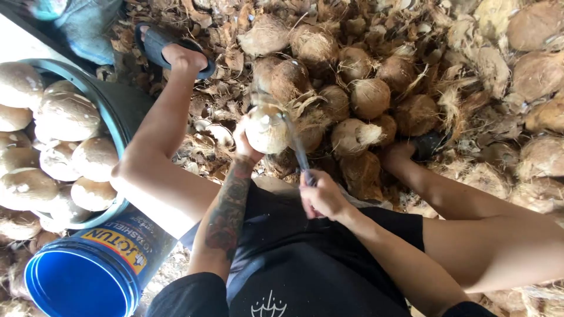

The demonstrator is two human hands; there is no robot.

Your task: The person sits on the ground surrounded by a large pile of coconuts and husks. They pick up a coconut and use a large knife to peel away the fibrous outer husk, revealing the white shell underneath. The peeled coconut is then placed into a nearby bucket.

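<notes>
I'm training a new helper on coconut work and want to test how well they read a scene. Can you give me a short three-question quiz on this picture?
1. True or false: the left hand holds a coconut up in front of the person.
2. What does the right hand grip? A) a blade B) a brush C) a rope
3. Fill in: the peeled, pale coconuts lie heaped in a round ____ at the person's left, next to a blue bucket.

Key
1. True
2. A; the blade is blurred, its tip near the held coconut
3. tub
</notes>
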